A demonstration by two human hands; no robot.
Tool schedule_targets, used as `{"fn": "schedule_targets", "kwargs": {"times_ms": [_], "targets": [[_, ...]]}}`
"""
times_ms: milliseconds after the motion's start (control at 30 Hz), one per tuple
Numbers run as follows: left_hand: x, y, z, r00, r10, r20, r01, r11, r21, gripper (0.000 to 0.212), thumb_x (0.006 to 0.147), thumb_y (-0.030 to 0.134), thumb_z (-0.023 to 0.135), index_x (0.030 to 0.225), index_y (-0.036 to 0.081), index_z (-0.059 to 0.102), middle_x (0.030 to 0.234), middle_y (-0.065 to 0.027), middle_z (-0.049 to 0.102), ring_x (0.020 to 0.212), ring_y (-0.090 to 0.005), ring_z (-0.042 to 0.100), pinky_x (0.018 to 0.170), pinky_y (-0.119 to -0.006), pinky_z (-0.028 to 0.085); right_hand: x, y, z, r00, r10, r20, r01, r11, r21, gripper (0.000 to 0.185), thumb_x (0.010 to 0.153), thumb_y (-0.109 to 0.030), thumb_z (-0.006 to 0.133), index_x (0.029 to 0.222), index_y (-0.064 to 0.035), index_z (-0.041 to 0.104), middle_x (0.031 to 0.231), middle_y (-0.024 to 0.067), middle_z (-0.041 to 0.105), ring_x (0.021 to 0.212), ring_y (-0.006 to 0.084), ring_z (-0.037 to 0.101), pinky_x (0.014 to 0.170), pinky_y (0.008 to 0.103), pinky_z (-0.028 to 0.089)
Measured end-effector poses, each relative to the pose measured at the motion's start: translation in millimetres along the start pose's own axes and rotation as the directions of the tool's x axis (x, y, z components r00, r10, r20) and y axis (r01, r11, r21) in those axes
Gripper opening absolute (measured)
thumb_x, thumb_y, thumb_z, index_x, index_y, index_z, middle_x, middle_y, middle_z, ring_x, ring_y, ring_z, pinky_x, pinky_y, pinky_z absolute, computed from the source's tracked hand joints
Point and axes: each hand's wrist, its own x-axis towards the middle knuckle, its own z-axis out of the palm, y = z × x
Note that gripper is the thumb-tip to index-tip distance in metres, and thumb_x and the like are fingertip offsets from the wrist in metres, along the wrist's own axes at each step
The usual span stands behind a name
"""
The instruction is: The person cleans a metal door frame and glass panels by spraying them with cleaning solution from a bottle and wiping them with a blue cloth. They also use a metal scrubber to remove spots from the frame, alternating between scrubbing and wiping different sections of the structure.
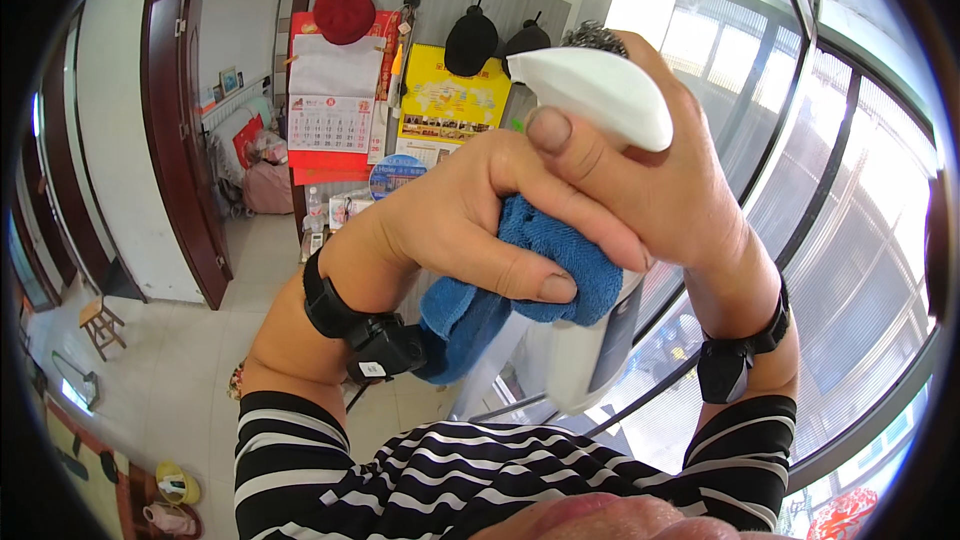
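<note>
My left hand (480,232) is closed around a bunched blue terry cloth (562,259), with a loose end hanging toward my forearm. My right hand (667,172) grips a smooth white plastic piece (600,94), thumb across its near side. The hands overlap, left fingertips against the right hand's lower edge. Beyond the right fingers shows a clump of dark, shiny curls, like steel wool (596,37); its hold is hidden. Below the cloth is a blurred white and grey plastic body (589,367). Whether it joins the upper white piece is hidden.
Large framed glass panes (832,262) stand close on my right. Ahead, calendars (330,120) and caps (471,41) hang on a wall panel. An open doorway (251,90) is left of them. A small wooden stool (101,326) and a yellow bucket (178,484) stand at left.
</note>
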Motion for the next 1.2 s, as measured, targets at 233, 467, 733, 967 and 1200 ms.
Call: {"fn": "schedule_targets", "kwargs": {"times_ms": [233, 467, 733, 967, 1200], "targets": [[-19, 20, 10, 0.979, -0.142, -0.149, 0.134, 0.989, -0.061, 0.030, 0.075, 0.003, 0.077, 0.105, -0.001, 0.076, 0.106, -0.0133, 0.074, 0.103, -0.0206, 0.067, 0.096, -0.032, 0.050, 4, 19, 0, 0.963, -0.262, -0.065, 0.233, 0.928, -0.290, 0.100, 0.071, -0.083, 0.063, 0.124, 0.0028, 0.058, 0.113, 0.0179, 0.057, 0.100, 0.0276, 0.062, 0.085, 0.0363, 0.050], [-48, 73, -9, 0.836, -0.206, -0.508, 0.222, 0.975, -0.030, 0.045, 0.076, 0.012, 0.075, 0.116, -0.006, 0.069, 0.109, -0.0133, 0.069, 0.099, -0.0223, 0.068, 0.096, -0.031, 0.051, 15, 36, -28, 0.927, -0.347, -0.142, 0.307, 0.919, -0.246, 0.102, 0.070, -0.086, 0.058, 0.127, -0.0013, 0.061, 0.121, 0.0164, 0.056, 0.112, 0.0273, 0.058, 0.099, 0.0364, 0.043], [-50, 34, -57, 0.727, -0.242, -0.643, 0.623, 0.627, 0.468, 0.041, 0.078, 0.012, 0.072, 0.116, -0.002, 0.070, 0.111, -0.0110, 0.070, 0.096, -0.0169, 0.066, 0.091, -0.029, 0.051, 69, 68, -70, 0.702, -0.571, -0.425, 0.311, 0.783, -0.539, 0.033, 0.093, -0.005, 0.057, 0.126, -0.0055, 0.060, 0.111, 0.0132, 0.065, 0.094, 0.0233, 0.064, 0.088, 0.0341, 0.050], [-16, -29, -47, 0.743, -0.187, -0.643, 0.575, 0.670, 0.469, 0.034, 0.085, 0.020, 0.077, 0.112, 0.000, 0.073, 0.101, -0.0087, 0.072, 0.094, -0.0146, 0.065, 0.088, -0.030, 0.051, 128, 75, -72, 0.395, -0.818, -0.419, 0.288, 0.543, -0.789, 0.023, 0.081, 0.000, 0.068, 0.103, -0.0011, 0.062, 0.104, 0.0200, 0.067, 0.092, 0.0378, 0.064, 0.081, 0.0409, 0.052], [1, -35, -43, 0.812, -0.139, -0.566, 0.496, 0.676, 0.545, 0.048, 0.076, 0.042, 0.081, 0.108, 0.007, 0.075, 0.099, -0.0174, 0.072, 0.090, -0.0283, 0.066, 0.084, -0.035, 0.051, 77, 92, -30, 0.575, -0.760, -0.303, 0.368, 0.571, -0.734, 0.032, 0.076, 0.004, 0.068, 0.107, -0.0025, 0.068, 0.109, 0.0115, 0.066, 0.108, 0.0329, 0.061, 0.093, 0.0417, 0.051]]}}
